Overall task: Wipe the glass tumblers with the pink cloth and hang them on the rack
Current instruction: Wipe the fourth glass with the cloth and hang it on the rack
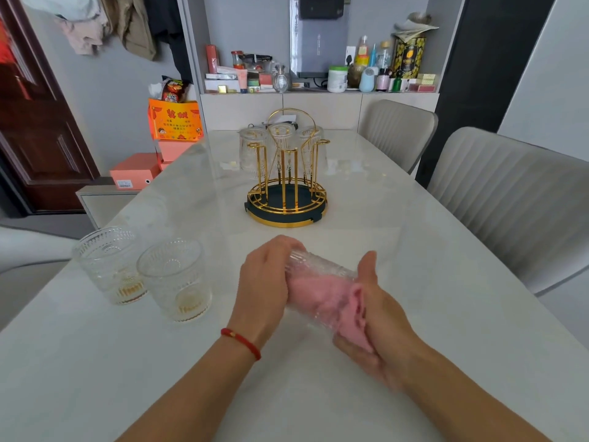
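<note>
Both forearms reach in from the bottom edge over the white table. At lower centre, the left hand curls its fingers round a ribbed glass tumbler lying sideways; the right hand pinches the pink cloth stuffed inside. Glass looks rigid, slippery, breakable: grip the ribbed wall.

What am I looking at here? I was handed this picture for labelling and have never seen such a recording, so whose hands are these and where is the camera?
There is no machine: a person wears one camera on the head, looking forward and down, so there is one view only. The left hand grips a glass tumbler lying sideways, while the right hand pushes a pink cloth into it to wipe it. On the white table, to the left, stand two more tumblers. Farther back stands a gold rack with three tumblers upside down on it.
</note>
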Demonstrator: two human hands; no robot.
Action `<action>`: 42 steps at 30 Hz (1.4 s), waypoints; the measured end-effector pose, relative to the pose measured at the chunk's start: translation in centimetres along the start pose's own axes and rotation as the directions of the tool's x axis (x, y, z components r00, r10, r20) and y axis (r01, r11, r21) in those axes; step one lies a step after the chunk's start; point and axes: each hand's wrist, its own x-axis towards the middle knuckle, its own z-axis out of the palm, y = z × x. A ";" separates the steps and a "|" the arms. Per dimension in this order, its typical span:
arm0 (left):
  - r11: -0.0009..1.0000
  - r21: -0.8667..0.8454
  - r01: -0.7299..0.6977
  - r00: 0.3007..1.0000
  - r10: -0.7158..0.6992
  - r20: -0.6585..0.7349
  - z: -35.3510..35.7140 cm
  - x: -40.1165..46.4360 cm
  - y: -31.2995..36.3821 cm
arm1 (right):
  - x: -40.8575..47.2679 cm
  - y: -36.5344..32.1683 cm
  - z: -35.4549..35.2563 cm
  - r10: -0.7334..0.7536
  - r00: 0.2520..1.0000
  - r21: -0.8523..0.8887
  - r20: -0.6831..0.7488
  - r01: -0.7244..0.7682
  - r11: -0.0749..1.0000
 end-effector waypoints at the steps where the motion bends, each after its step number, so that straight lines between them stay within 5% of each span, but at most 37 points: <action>1: 0.982 -0.002 -0.191 0.981 0.191 -0.023 -0.1 -0.3 -0.2 | 0.2 0.0 -0.2 0.042 0.992 0.244 0.119 -0.070 0.967; 3: 0.887 -0.022 -0.461 0.887 0.461 0.031 -0.5 0.0 -1.6 | 0.8 -0.2 -0.7 -0.039 0.946 0.500 0.322 -0.135 0.855; 5: 0.885 -0.081 -0.459 0.877 0.466 0.113 -0.7 0.2 -1.8 | 0.7 -0.3 -0.4 -0.069 0.953 0.488 0.294 -0.087 0.868; 8: 0.985 -0.137 0.101 0.954 -0.057 0.295 -1.2 0.2 -0.9 | 0.1 -1.2 -1.1 -0.002 1.000 -0.019 -0.003 0.002 1.000; 10: 0.919 0.001 0.393 0.870 -0.372 0.325 -1.5 0.3 -0.6 | -0.6 -1.8 0.0 -0.190 0.981 -0.451 -0.046 0.149 0.880; 12: 0.880 0.114 0.461 0.850 -0.474 0.229 -1.1 0.5 0.1 | -0.8 -1.3 1.2 -0.281 0.960 -0.555 -0.006 0.230 0.799; 15: 0.962 0.053 0.268 0.962 -0.270 0.036 0.2 0.3 0.3 | -0.5 -0.2 1.2 -0.249 0.964 -0.478 -0.095 0.175 0.860; 17: 0.999 0.014 -0.037 0.999 0.037 -0.033 0.5 -0.3 0.0 | 0.1 0.5 -0.2 -0.086 0.989 -0.167 -0.118 0.066 0.984; 20: 0.899 0.049 -0.436 0.900 0.436 0.004 -0.1 -0.1 -1.6 | 0.8 0.5 -1.2 0.007 0.975 0.489 0.224 -0.119 0.864; 22: 0.871 0.055 -0.489 0.869 0.481 0.113 -0.4 0.0 -1.5 | 0.6 -0.3 -1.0 -0.072 0.952 0.562 0.298 -0.113 0.820; 23: 0.907 0.016 -0.421 0.895 0.412 0.171 -0.6 0.0 -1.2 | 0.6 -0.6 -0.9 -0.055 0.958 0.512 0.280 -0.101 0.853; 25: 0.997 -0.079 -0.020 0.953 0.043 0.299 -1.0 -0.4 0.3 | 0.7 -0.9 -2.0 0.046 0.994 0.252 0.099 -0.069 0.965; 27: 0.939 0.007 0.344 0.871 -0.322 0.370 -1.3 0.0 0.4 | 0.2 -1.1 -1.9 -0.069 0.996 -0.196 -0.052 0.058 0.979; 29: 0.883 0.074 0.463 0.840 -0.464 0.282 -1.3 0.3 0.3 | -0.2 -1.0 -0.4 -0.204 0.978 -0.407 -0.036 0.172 0.897; 31: 0.945 0.042 0.323 0.929 -0.326 0.173 -0.8 0.7 -0.2 | 0.1 -0.5 -0.2 -0.114 0.991 -0.293 -0.069 0.089 0.952; 33: 1.000 0.021 -0.014 0.995 0.012 0.094 -0.5 0.6 -0.6 | 0.4 -0.1 -0.7 0.018 1.000 0.061 0.011 -0.018 0.998; 35: 0.937 0.021 -0.349 0.933 0.345 0.100 -0.7 0.5 -1.4 | 0.9 0.0 -0.9 -0.005 0.973 0.401 0.231 -0.090 0.912; 37: 0.887 0.045 -0.459 0.881 0.448 0.151 -0.9 0.7 -2.2 | 0.9 -0.1 -0.7 -0.083 0.957 0.517 0.279 -0.077 0.853; 38: 0.910 0.024 -0.414 0.898 0.404 0.175 -1.0 0.6 -1.9 | 0.9 -0.1 -1.1 -0.045 0.968 0.510 0.246 -0.090 0.856; 40: 0.994 -0.079 -0.073 0.957 0.092 0.274 -1.3 0.4 -0.6 | 0.7 -0.7 -1.9 0.039 0.990 0.318 0.134 -0.080 0.945; 42: 0.943 -0.045 0.328 0.874 -0.286 0.392 -1.7 0.1 0.1 | -0.3 -1.4 -1.5 -0.027 0.999 -0.154 -0.029 0.022 0.988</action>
